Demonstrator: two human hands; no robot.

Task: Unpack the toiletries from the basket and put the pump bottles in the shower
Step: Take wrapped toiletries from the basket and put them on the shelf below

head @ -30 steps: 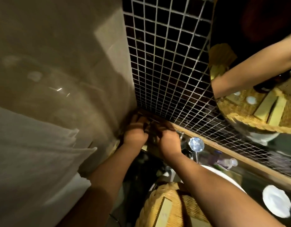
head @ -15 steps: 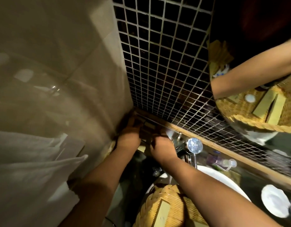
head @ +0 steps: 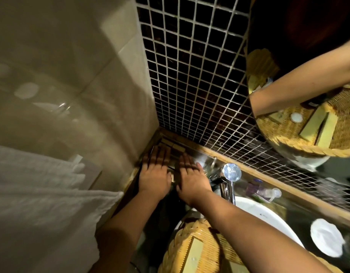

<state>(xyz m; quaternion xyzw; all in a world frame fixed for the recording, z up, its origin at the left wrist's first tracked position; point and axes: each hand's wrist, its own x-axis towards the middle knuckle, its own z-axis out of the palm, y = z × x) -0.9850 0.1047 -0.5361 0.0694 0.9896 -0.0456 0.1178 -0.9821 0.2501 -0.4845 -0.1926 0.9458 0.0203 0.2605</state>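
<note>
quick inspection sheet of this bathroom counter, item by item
surface: dark counter, wood-edged, in the wall corner
job's things: wicker basket over the white sink, flat packets inside; small packets lined up in the corner
clutter: clear pump bottle; white dish
grippers: left hand and right hand flat, fingers spread, holding nothing
cables: nothing seen
surroundings: chrome tap, mosaic tiles, mirror, white towel

Head camera looks steeply down, close over the counter corner [head: 150, 138].
</note>
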